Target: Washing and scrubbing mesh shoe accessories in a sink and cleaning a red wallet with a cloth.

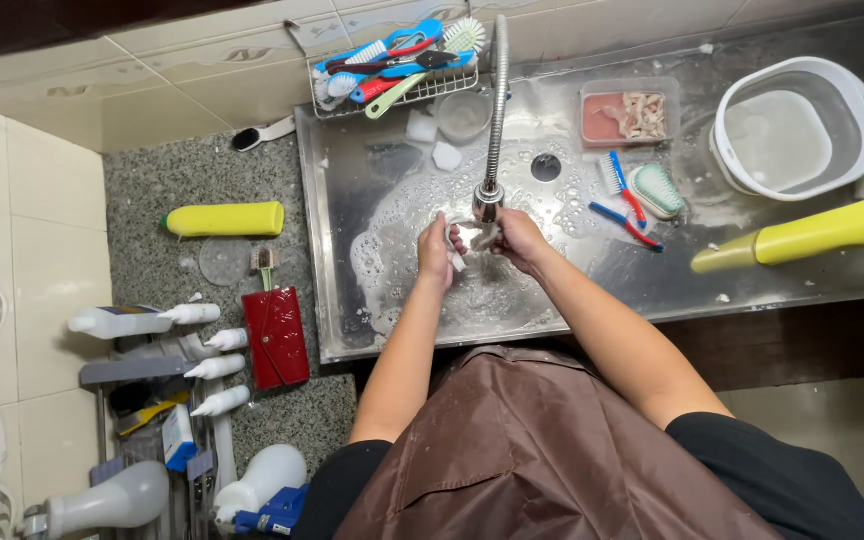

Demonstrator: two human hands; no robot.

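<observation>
Over the wet steel sink (pixel 372 190), my left hand (pixel 436 252) and my right hand (pixel 518 238) meet under the spout of a flexible metal tap (pixel 495 110). Between them they grip a small pale piece of something (pixel 472 236), maybe meat or cloth; I cannot tell which. Foam and water spread across the sink bottom around my hands. A brown apron (pixel 542 450) covers my front.
A pink tub of pale scraps (pixel 628 116), brushes (pixel 624 190), a white basin (pixel 794 128) and a yellow bottle (pixel 814 232) lie right. A wire rack of brushes (pixel 392 60) hangs behind. On the granite counter left: yellow bottle (pixel 224 219), red wallet (pixel 275 336), white bottles (pixel 152 320).
</observation>
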